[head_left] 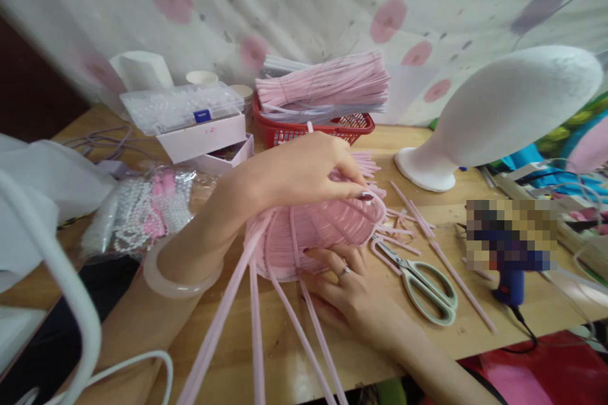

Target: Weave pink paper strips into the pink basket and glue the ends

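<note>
A rounded piece woven from pink pipe cleaners (313, 224) lies on its side on the table, with long pink stems trailing from its near edge toward me. My left hand (327, 168) reaches over the top of it, wearing a pale bangle at the wrist. Its thumb and fingers pinch a pink pipe cleaner at the right rim, where one stem bends into a loop. Below, my right hand (342, 281), with a ring on one finger, grips the near edge of the woven piece with bent fingers. Part of its grip is hidden.
Green-handled scissors (430, 291) and cut pink stems lie to the right, then a partly blurred blue glue gun (510, 285). A white foam head form (503, 107) stands behind. At the back sit a red basket (280, 133) of pipe cleaners, a bead case (185, 104) and bagged beads (142, 212).
</note>
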A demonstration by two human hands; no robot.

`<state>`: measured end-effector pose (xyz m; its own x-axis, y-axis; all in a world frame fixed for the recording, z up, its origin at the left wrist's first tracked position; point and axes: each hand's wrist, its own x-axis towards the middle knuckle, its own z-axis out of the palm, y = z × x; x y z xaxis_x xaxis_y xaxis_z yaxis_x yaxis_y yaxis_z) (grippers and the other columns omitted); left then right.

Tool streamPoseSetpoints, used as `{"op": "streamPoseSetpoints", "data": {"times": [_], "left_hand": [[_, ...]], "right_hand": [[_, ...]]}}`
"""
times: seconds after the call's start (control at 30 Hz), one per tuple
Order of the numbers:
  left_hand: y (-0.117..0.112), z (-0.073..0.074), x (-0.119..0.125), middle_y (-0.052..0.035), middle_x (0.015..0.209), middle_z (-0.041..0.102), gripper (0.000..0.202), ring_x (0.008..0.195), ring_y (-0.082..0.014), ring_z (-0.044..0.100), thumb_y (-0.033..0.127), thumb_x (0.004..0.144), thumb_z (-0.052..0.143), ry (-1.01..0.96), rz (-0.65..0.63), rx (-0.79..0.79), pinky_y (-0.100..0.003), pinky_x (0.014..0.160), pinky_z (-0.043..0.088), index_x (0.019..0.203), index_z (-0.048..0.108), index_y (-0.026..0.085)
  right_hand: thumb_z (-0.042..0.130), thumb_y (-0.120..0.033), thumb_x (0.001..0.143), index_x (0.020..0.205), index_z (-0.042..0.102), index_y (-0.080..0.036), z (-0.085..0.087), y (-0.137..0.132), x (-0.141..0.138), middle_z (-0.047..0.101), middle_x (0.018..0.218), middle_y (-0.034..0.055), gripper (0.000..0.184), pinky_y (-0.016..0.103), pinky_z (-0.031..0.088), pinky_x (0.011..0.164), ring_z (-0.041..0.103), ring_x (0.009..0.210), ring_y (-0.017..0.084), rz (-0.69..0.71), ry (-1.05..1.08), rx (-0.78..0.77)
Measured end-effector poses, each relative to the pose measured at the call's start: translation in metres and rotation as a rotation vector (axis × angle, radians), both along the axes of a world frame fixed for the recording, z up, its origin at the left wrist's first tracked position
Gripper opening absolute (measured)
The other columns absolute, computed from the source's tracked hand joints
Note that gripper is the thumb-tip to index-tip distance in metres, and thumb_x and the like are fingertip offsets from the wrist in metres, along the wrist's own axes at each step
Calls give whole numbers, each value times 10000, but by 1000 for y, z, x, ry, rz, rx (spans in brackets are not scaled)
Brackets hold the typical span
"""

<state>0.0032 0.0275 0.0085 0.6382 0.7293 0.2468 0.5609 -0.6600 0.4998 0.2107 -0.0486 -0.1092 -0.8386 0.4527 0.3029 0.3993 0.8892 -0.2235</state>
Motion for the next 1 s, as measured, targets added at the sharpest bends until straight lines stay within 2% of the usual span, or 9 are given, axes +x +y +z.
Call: {"op": "streamPoseSetpoints", "data": {"times": [0.13, 0.27, 0.33, 0.43, 0.53, 0.6, 0.67, 0.83, 1.0], "left_hand": [[2, -1, 1, -23, 844, 717, 231, 776, -134, 617, 267, 880, 576, -17, -2, -5, -272, 741, 389, 922, 792, 194], [3, -1, 2, -21, 869, 731, 214, 813, -144, 636, 298, 888, 600, -22, 15, -11, -268, 772, 407, 914, 797, 216], [3, 0, 2, -13, 865, 733, 210, 810, -144, 639, 306, 884, 607, -12, 29, -2, -271, 781, 409, 929, 797, 228], [3, -1, 1, -2, 890, 741, 202, 837, -146, 649, 286, 876, 609, -7, 36, 26, -270, 790, 415, 934, 795, 234], [4, -1, 1, 3, 918, 749, 202, 862, -148, 657, 285, 874, 605, -5, 38, 34, -266, 801, 421, 932, 792, 232], [4, -2, 1, -1, 920, 753, 211, 866, -147, 656, 291, 878, 600, 0, 37, 29, -262, 803, 420, 942, 791, 228], [4, -2, 2, -5, 921, 755, 221, 866, -146, 654, 304, 884, 596, 7, 39, 34, -257, 799, 417, 953, 791, 227], [4, -4, 3, -13, 912, 759, 234, 849, -146, 652, 312, 894, 585, 5, 11, 34, -257, 773, 416, 967, 792, 231], [3, -3, 4, -15, 942, 764, 229, 841, -141, 658, 277, 894, 583, 4, 19, 30, -260, 767, 419, 980, 788, 222]], "right_hand": [[567, -107, 910, 1091, 655, -192, 3, 0, 4, 630, 1180, 110, 218, 449, 490, 886, 523, 1039, 269, -9, 168, -12], [619, -123, 916, 970, 626, -181, -2, 2, 8, 671, 948, 63, 80, 291, 526, 783, 640, 900, 178, -159, 397, -86], [652, -138, 906, 897, 621, -206, -8, 4, 11, 698, 875, 19, 76, 252, 525, 726, 672, 814, 149, -215, 451, -119], [661, -131, 901, 910, 643, -228, -14, 7, 14, 747, 868, -17, 99, 237, 522, 725, 703, 785, 138, -260, 437, -146], [629, -164, 932, 955, 659, -233, -14, 8, 15, 764, 876, -23, 79, 237, 513, 726, 715, 777, 138, -264, 377, -140], [609, -214, 950, 906, 646, -222, -10, 8, 15, 746, 796, -22, 59, 236, 499, 652, 696, 695, 137, -294, 368, -140], [586, -259, 963, 862, 612, -213, -5, 8, 13, 718, 740, -12, 115, 236, 481, 594, 671, 645, 141, -324, 373, -167], [398, -229, 1007, 910, 573, -208, 8, 13, 1, 698, 823, 57, 201, 308, 502, 670, 665, 765, 203, -220, 158, -194], [370, -177, 967, 1147, 482, -149, 13, 23, -19, 663, 1130, 187, 213, 419, 540, 812, 645, 1037, 270, -170, 13, -234]]}}
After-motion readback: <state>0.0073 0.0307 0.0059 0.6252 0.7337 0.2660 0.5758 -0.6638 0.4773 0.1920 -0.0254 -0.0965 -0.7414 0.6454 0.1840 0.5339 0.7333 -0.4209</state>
